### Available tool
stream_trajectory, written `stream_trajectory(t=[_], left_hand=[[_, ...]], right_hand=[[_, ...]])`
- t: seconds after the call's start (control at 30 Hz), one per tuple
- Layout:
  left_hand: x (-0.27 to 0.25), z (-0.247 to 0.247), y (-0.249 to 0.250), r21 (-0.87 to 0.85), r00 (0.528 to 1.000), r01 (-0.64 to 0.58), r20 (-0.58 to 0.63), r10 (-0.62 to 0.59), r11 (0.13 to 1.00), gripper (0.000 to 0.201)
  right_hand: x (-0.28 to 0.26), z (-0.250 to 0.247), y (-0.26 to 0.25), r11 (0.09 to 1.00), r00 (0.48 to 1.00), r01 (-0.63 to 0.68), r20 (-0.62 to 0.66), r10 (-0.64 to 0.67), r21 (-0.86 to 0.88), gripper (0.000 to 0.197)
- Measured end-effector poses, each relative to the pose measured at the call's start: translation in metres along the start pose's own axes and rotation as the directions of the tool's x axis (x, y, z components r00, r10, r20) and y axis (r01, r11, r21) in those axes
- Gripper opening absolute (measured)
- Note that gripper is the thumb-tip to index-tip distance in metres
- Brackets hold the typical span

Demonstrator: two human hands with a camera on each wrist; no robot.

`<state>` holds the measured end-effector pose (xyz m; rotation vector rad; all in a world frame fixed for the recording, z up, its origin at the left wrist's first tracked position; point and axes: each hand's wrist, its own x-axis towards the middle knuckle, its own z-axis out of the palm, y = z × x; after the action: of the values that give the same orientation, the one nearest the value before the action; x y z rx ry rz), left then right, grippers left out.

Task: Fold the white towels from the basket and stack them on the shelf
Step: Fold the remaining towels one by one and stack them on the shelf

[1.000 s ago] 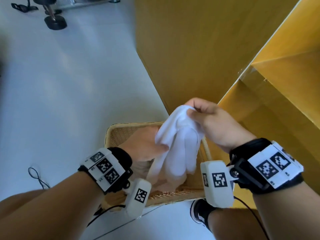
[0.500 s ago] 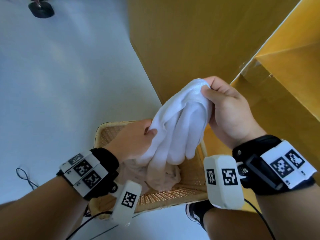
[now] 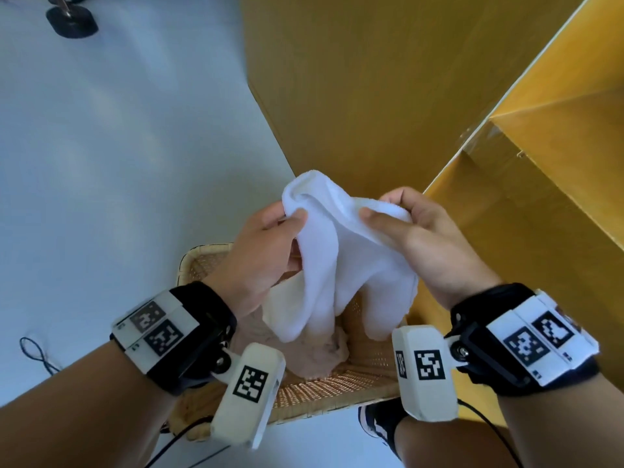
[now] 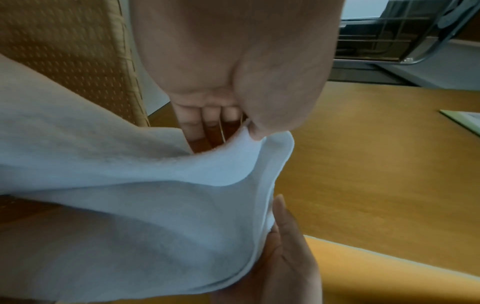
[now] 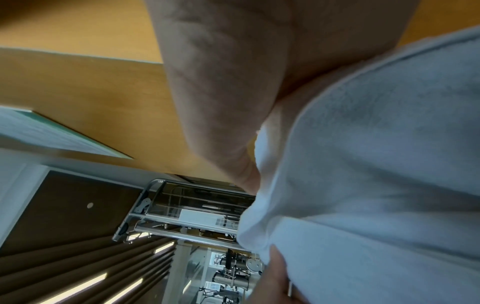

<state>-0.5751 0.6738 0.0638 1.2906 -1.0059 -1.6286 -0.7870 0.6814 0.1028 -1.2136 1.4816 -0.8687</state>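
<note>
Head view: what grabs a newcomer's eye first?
The white towel, bunched at centre frame and held up over the wicker basket, with the left hand and right hand each pinching its top edge. Next, the yellow wooden shelf filling the right side, beside the pale floor.

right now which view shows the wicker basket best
The head view: the basket sits on the floor below both hands, its rim and woven inside visible, with cloth in it. The left wrist view catches only a woven wall behind the white towel. The right wrist view shows none.
</note>
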Motion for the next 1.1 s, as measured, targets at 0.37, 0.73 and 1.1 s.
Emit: stream_trajectory(t=[0.37,0.73,1.1], left_hand=[[-0.002,0.001,0.010,-0.310,0.997,0.030,0.072,-0.009,0.950,0.035],[0.000,0.001,0.010,-0.381,0.987,0.066,0.158,-0.005,0.922,0.042],[-0.001,-0.002,-0.004,0.048,0.998,0.027,0.055,-0.029,0.999,0.025]], right_hand=[[-0.002,0.014,0.010,0.951,0.959,-0.028,0.259,0.112,-0.307,0.031],[0.002,0.034,0.014,0.976,0.977,-0.051,0.192,0.093,-0.211,0.028],[0.006,0.026,0.006,0.948,0.977,-0.214,0.072,0.203,0.235,0.028]])
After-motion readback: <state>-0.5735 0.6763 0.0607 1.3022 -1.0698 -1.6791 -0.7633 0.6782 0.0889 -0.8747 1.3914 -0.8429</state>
